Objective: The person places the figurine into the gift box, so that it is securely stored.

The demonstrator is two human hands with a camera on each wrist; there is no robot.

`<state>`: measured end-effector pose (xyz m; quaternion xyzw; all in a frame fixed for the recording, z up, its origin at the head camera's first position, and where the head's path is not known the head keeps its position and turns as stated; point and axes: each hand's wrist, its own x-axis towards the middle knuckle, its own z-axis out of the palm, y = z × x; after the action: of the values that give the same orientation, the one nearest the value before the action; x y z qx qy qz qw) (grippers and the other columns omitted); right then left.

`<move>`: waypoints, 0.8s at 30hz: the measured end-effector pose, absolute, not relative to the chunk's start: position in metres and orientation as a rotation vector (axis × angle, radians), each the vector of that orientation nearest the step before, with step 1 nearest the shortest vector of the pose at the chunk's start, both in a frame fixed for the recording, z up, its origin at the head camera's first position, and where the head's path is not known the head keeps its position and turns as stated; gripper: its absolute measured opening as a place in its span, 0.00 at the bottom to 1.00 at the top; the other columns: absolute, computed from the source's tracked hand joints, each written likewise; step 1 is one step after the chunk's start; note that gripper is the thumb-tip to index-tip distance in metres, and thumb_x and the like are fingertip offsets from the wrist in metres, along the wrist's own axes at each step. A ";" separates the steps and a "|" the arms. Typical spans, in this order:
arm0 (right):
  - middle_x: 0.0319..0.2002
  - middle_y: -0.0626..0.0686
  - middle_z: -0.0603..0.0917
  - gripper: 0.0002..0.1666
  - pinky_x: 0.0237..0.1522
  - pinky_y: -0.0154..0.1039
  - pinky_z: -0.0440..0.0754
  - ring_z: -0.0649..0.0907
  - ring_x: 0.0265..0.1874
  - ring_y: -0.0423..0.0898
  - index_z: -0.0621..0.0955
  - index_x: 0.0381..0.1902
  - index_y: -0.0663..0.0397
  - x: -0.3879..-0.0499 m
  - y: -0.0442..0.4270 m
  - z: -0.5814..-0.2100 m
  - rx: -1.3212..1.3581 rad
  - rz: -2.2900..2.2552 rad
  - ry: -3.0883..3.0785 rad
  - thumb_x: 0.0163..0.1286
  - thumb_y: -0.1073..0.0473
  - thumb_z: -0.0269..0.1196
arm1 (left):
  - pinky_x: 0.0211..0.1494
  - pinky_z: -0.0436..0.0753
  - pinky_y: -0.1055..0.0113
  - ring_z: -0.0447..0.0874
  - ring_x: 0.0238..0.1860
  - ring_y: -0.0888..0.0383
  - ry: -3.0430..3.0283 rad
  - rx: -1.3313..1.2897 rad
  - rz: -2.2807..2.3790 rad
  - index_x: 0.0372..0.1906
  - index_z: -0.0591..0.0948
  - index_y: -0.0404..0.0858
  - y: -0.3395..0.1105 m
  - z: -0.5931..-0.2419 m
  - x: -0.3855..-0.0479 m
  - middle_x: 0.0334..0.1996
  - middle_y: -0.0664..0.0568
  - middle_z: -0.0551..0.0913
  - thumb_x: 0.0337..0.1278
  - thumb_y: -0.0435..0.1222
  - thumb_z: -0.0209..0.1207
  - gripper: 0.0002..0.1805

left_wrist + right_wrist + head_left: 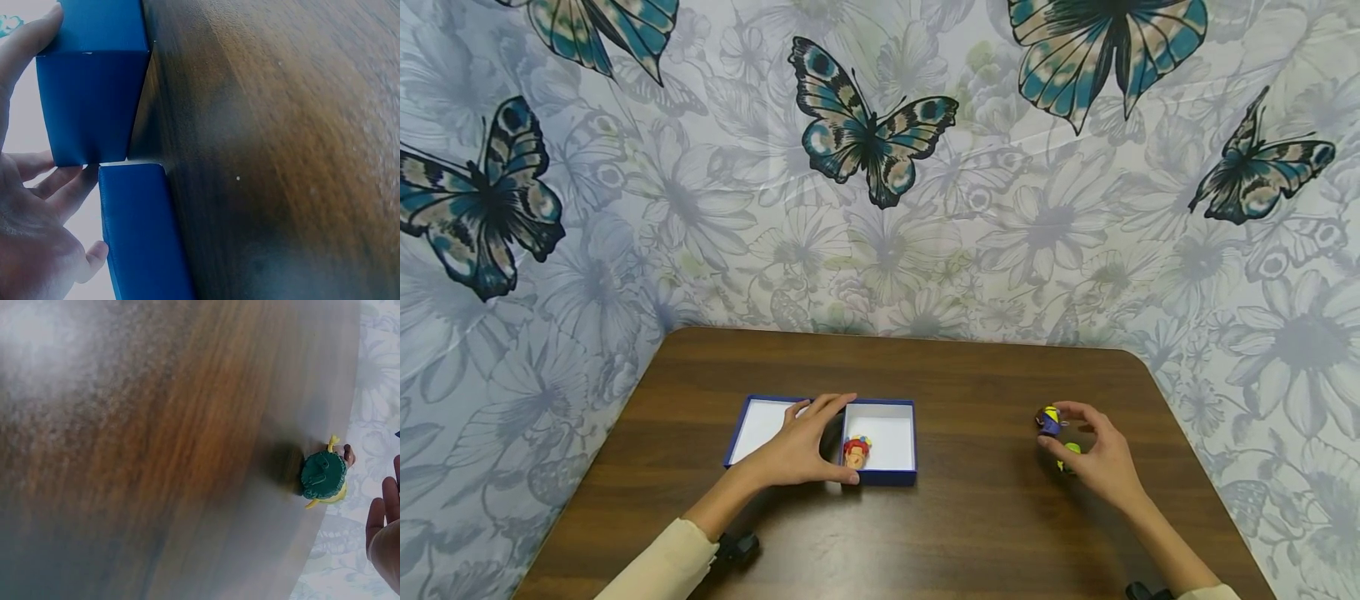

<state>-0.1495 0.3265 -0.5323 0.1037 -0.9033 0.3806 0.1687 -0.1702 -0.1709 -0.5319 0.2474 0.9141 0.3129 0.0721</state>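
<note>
My left hand (pixel 796 450) holds the inner side of a blue-rimmed white box (pixel 893 423), thumb on its front wall and fingers over the back. In the left wrist view the thumb presses the blue wall (pixel 97 106). Inside the box lies a small figurine (pixel 855 452) with red and tan parts. Over on the right, my right hand (pixel 1103 457) pinches a small blue and yellow figurine (pixel 1049 421) between thumb and fingertips. Just below those fingers is a yellow-green figurine (pixel 1069 457), whose dark green ruffled part (pixel 323 475) shows in the right wrist view.
A second shallow blue-rimmed white tray or lid (pixel 758 427) sits directly left of the box, partly behind my left hand. Both stand on a brown wooden table (pixel 970 517) with rounded far corners. A butterfly-patterned cloth (pixel 880 267) hangs behind it.
</note>
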 end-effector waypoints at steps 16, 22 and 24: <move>0.55 0.53 0.88 0.31 0.55 0.24 0.79 0.83 0.53 0.30 0.83 0.63 0.50 -0.147 0.325 -0.525 0.275 1.183 -2.600 0.63 0.58 0.81 | 0.81 0.49 0.23 0.73 0.79 0.46 2.750 0.742 0.929 0.86 0.60 0.49 -0.170 -0.527 -0.171 0.78 0.49 0.70 0.40 0.69 0.79 0.69; 0.63 0.48 0.84 0.31 0.57 0.21 0.82 0.84 0.54 0.25 0.78 0.61 0.60 -0.147 0.325 -0.524 0.324 1.320 -2.548 0.63 0.66 0.80 | 0.81 0.49 0.23 0.73 0.79 0.46 2.750 0.738 0.930 0.87 0.60 0.50 -0.170 -0.528 -0.170 0.78 0.49 0.70 0.41 0.69 0.79 0.68; 0.65 0.48 0.83 0.31 0.57 0.22 0.83 0.84 0.54 0.24 0.75 0.59 0.64 -0.146 0.325 -0.525 0.342 1.372 -2.533 0.62 0.68 0.79 | 0.80 0.49 0.22 0.73 0.78 0.46 2.749 0.735 0.930 0.87 0.60 0.51 -0.170 -0.528 -0.170 0.78 0.49 0.70 0.41 0.69 0.79 0.68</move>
<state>-0.1464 0.3249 -0.5253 0.1170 -0.8669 0.4695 0.1201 -0.1698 -0.1704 -0.5281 0.2448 0.9158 0.3098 0.0738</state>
